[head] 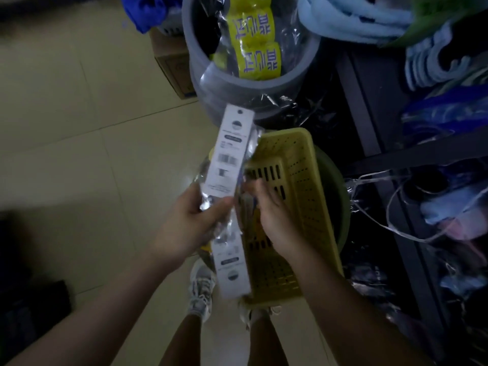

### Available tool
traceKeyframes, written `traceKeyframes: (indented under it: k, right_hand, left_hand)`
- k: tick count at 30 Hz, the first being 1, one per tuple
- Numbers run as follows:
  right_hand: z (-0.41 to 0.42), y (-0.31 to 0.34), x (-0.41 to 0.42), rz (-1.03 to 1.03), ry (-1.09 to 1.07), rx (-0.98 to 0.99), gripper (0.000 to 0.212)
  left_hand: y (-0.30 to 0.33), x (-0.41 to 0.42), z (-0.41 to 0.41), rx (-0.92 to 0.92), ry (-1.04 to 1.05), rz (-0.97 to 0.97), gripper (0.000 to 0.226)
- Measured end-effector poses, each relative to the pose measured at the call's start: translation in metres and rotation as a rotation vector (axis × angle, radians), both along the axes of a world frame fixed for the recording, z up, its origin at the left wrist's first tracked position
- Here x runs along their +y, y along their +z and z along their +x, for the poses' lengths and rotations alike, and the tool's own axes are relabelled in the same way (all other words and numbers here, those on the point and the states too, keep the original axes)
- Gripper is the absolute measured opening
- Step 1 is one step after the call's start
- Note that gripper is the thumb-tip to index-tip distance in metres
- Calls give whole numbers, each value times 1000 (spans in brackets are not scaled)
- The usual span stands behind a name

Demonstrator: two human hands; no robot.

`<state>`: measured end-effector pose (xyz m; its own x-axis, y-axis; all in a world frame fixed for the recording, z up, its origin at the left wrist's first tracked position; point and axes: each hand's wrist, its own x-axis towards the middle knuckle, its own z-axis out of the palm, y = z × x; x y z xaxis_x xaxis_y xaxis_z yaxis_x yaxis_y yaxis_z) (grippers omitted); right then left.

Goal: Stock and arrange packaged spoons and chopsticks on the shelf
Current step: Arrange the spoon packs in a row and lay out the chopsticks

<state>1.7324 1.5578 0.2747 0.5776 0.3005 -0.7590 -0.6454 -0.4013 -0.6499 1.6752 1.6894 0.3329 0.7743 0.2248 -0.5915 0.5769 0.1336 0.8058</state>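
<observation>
My left hand (190, 220) grips a stack of long clear-wrapped packs with white card labels. One pack (229, 151) points up and away, and another pack (232, 265) points down toward my feet. My right hand (272, 210) reaches into a yellow perforated plastic basket (298, 207), fingers curled on something inside that I cannot make out. The basket sits on a green tub below me, beside the dark shelf unit (390, 159) on the right.
A grey bucket (301, 64) holding yellow-labelled packets stands ahead on the floor, with a cardboard box (171, 62) to its left. The shelves at right hold blue cloths, hangers and wrapped goods. Loose plastic strapping (390, 207) trails off the shelf. Pale tiled floor lies to the left.
</observation>
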Motion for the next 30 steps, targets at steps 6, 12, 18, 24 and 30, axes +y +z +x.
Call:
traceKeyframes:
  k: [6,12,18,24,30]
  right_hand:
    - [-20,-91,9,-183,250,21,19]
    - [-32,-130,12,-245,186,-186,27]
    - [-18,-166,16,-648,114,-432,47]
    - [-19,-157,26,-573,197,-238,23]
    - [-24,-70,-6,-352,59,-297,23]
  left_hand:
    - [-24,37,-25,-8,34,115,19]
    - [-41,46,-39,-1,-5,128,22]
    - [-55,46,-42,31,-37,132,29]
    - [-50,43,-38,29,-25,106,37]
    - [13,37,-34,34,-132,0,30]
